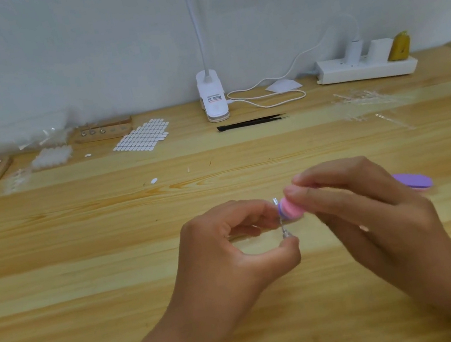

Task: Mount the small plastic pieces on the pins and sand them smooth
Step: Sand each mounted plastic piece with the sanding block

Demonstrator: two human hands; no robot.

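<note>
Plainly the sanding step is in hand: the left hand (232, 248) pinches a pin (283, 226) by its lower end between thumb and curled fingers, holding it roughly upright above the table (78, 233), and a small clear piece (275, 201) sits on the pin's top. The right hand (376, 213) grips a pink and purple buffer (293, 209), fingertips clamped on its near end, with that end right against the pin just below the piece. The next move, as I judge it, calls for short, light strokes of the buffer over the piece while the left hand keeps the pin from twisting; too much push could knock so small a piece off its mount. Whether the buffer actually touches the piece or only the pin is hard to tell, since the spot is blurred and the right fingertips crowd it. The piece's shape and how it is fixed to the pin cannot be made out. A purple end (413, 181) shows beyond the right hand; it may be the far end of the same buffer or a second one on the table, and the hand hides the join. Far back lie a sheet (141, 136) of white pieces, wooden blocks (104, 130) with more pins, one loose piece (154, 180), tweezers (251, 122) and a lamp (213, 97) cut off at the top.
</note>
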